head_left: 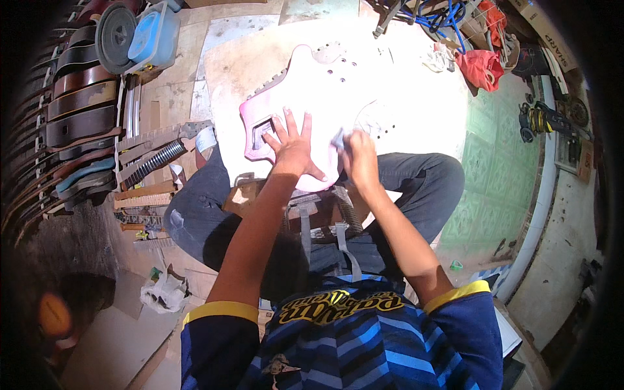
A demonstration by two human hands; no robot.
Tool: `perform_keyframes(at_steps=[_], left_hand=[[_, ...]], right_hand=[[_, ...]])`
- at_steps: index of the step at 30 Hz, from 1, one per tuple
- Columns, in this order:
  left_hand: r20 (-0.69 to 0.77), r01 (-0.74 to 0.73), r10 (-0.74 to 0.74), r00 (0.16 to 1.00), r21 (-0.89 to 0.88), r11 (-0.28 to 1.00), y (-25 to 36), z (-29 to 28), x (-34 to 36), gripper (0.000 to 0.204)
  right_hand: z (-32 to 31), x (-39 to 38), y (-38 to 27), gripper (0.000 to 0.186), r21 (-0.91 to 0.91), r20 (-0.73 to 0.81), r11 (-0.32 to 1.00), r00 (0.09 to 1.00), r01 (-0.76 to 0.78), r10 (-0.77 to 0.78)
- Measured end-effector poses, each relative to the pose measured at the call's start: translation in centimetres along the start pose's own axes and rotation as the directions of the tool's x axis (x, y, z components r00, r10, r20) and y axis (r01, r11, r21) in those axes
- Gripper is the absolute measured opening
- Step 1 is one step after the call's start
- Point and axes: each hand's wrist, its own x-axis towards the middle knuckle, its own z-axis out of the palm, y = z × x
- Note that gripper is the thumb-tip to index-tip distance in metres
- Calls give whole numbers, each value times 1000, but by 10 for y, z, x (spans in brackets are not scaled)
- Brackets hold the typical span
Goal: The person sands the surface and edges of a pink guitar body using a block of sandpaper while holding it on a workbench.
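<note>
A pale pink electric guitar body (302, 81), partly washed out by bright light, lies flat on a board in front of my crossed legs. My left hand (292, 151) rests on it with fingers spread, beside a rectangular cutout (261, 132) near its left side. At its right edge, my right hand (361, 157) is closed around a small grey piece (338, 138), which looks like folded sandpaper or a small block. Glare hides exactly where that piece meets the guitar body.
Several curved guitar sides or bodies (81, 104) stand in a rack at left. Near them are a clear tub (166, 42), a grey round lid (116, 39) and a black coil (155, 162). Blue cables (448, 26) and a red bag (481, 69) lie far right, beside green tiles (494, 162).
</note>
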Motion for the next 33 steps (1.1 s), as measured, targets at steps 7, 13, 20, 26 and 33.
perform_keyframes(at_steps=[7, 13, 20, 26, 33], left_hand=[[24, 21, -21, 999, 23, 1000, 6, -7, 2, 178], [55, 26, -28, 998, 36, 999, 2, -9, 2, 178], [-9, -15, 16, 1000, 19, 1000, -2, -1, 3, 176], [21, 0, 0, 1000, 35, 999, 3, -7, 1, 177], [28, 46, -48, 998, 93, 995, 7, -10, -3, 171]], right_hand=[[-2, 15, -9, 38, -8, -106, 999, 994, 39, -40], [-2, -48, -15, 41, -28, 11, 993, 994, 112, -112], [6, -2, -6, 37, -35, -26, 997, 997, 74, -75], [-1, 7, -12, 32, -33, -48, 995, 994, 94, -95], [-5, -39, -18, 31, 42, 61, 995, 993, 95, -98]])
